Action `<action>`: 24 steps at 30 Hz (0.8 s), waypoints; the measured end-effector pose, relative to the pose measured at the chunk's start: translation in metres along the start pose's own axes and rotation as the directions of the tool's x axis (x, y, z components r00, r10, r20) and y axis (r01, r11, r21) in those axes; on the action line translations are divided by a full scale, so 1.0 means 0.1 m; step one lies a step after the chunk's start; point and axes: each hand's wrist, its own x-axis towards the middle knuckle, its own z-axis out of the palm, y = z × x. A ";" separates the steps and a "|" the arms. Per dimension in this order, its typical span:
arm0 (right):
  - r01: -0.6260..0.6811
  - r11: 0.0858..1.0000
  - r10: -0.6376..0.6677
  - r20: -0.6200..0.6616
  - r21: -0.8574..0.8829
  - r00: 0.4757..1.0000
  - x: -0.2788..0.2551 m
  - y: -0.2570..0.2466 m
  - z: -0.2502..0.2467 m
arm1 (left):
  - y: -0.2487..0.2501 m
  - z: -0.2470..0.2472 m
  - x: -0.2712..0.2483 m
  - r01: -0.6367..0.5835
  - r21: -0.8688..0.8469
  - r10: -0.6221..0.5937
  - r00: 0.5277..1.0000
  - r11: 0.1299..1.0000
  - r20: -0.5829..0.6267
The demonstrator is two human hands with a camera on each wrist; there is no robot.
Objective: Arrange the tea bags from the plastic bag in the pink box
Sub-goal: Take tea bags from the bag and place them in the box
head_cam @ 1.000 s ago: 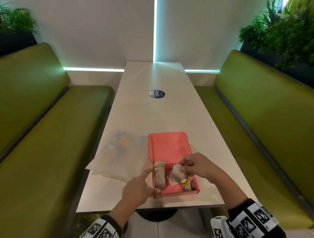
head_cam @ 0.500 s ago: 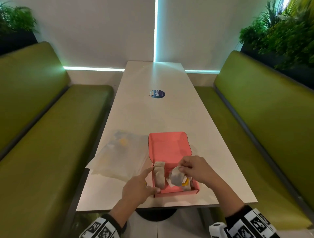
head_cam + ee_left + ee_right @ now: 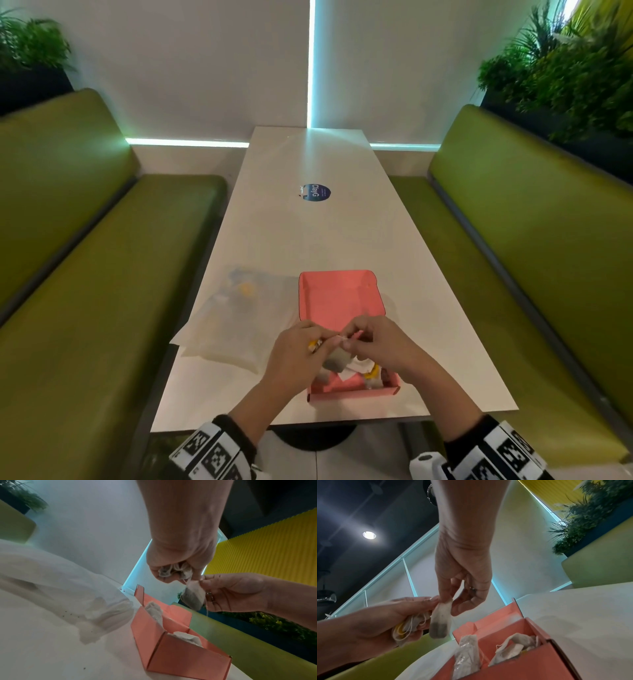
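Two hands, one tea bag between them

From the head view I see both hands meeting above the pink box (image 3: 339, 301) on the tabletop (image 3: 308, 240), plastic bag (image 3: 236, 318) just left. Only the wrist views show detail: my right hand (image 3: 464, 566) pinches a hanging tea bag (image 3: 440, 622) by its top, while my left hand (image 3: 180, 545) has fingers curled round a bunched clump of tea bags (image 3: 409, 627).

The pink box (image 3: 337, 301) lies open on the bench, crumpled tea bags (image 3: 467, 654) in its near end. One tea bag (image 3: 440, 620) hangs above it, another bunch (image 3: 409, 626) beside. The cloudy plastic bag (image 3: 236, 318) lies flat just left.
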 end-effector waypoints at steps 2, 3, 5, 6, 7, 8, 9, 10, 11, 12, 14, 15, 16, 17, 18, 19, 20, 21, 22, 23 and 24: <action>-0.051 0.995 0.050 0.009 0.087 0.999 -0.01 -0.01 0.02 | 0.00 -0.02 0.01 0.026 -0.054 -0.030 0.997 0.998 -0.072; -0.096 0.991 0.091 0.048 0.098 0.995 -0.02 -0.01 0.03 | 0.01 -0.03 0.02 0.052 -0.099 -0.061 0.994 0.994 -0.091; -0.157 0.986 0.147 0.149 0.056 0.978 -0.05 0.00 0.05 | 0.02 -0.05 0.02 0.090 -0.149 -0.106 0.989 0.985 -0.105; -0.157 0.987 0.148 0.182 0.032 0.972 -0.05 0.01 0.07 | 0.02 -0.06 0.03 0.097 -0.143 -0.114 0.987 0.985 -0.115; -0.140 0.990 0.134 0.191 0.022 0.972 -0.05 0.02 0.08 | 0.02 -0.06 0.03 0.097 -0.126 -0.114 0.985 0.987 -0.129; -0.120 0.993 0.115 0.178 0.019 0.977 -0.05 0.02 0.10 | 0.01 -0.06 0.03 0.094 -0.100 -0.108 0.984 0.991 -0.144; -0.107 0.994 0.104 0.153 0.016 0.983 -0.05 0.02 0.11 | 0.00 -0.06 0.03 0.096 -0.079 -0.107 0.982 0.992 -0.157; -0.099 0.995 0.099 0.120 -0.001 0.988 -0.04 0.01 0.11 | -0.01 -0.07 0.03 0.098 -0.071 -0.109 0.979 0.993 -0.173; -0.099 0.995 0.100 0.091 -0.021 0.991 -0.04 0.00 0.11 | -0.03 -0.07 0.03 0.096 -0.068 -0.107 0.976 0.993 -0.191; -0.096 0.995 0.099 0.074 -0.036 0.992 -0.04 -0.02 0.09 | -0.03 -0.08 0.02 0.078 -0.063 -0.090 0.974 0.995 -0.207; -0.089 0.996 0.089 0.079 -0.013 0.993 -0.05 -0.06 0.05 | -0.04 -0.09 0.01 0.021 -0.052 -0.032 0.974 0.998 -0.223; -0.089 0.996 0.087 0.093 0.018 0.992 -0.05 -0.07 0.03 | -0.04 -0.10 0.01 0.002 -0.059 -0.015 0.975 0.998 -0.220; -0.090 0.995 0.085 0.101 0.046 0.991 -0.06 -0.07 0.02 | -0.04 -0.11 0.02 0.003 -0.082 -0.020 0.977 0.997 -0.212; -0.086 0.995 0.080 0.088 0.059 0.993 -0.05 -0.07 0.01 | -0.05 -0.11 0.02 0.020 -0.110 -0.042 0.979 0.994 -0.201; -0.080 0.995 0.077 0.052 0.055 0.996 -0.05 -0.06 0.01 | -0.06 -0.13 0.02 0.046 -0.128 -0.069 0.980 0.991 -0.188; -0.073 0.996 0.073 0.005 0.056 0.997 -0.04 -0.07 0.01 | -0.06 -0.13 0.03 0.067 -0.137 -0.090 0.981 0.988 -0.171; -0.073 0.996 0.074 -0.027 0.056 0.997 -0.03 -0.06 0.01 | -0.05 -0.14 0.04 0.079 -0.144 -0.102 0.983 0.986 -0.155; -0.089 0.994 0.090 -0.021 0.057 0.996 -0.04 -0.06 0.04 | -0.05 -0.13 0.04 0.086 -0.155 -0.109 0.983 0.984 -0.145; -0.111 0.992 0.110 0.024 0.058 0.994 -0.05 -0.05 0.05 | -0.04 -0.13 0.03 0.089 -0.162 -0.112 0.983 0.983 -0.144; -0.135 0.989 0.129 0.085 0.063 0.988 -0.06 -0.06 0.08 | -0.03 -0.12 0.03 0.088 -0.165 -0.113 0.982 0.982 -0.149; -0.146 0.986 0.132 0.148 0.085 0.980 -0.07 -0.06 0.11 | -0.02 -0.11 0.03 0.083 -0.166 -0.109 0.982 0.983 -0.155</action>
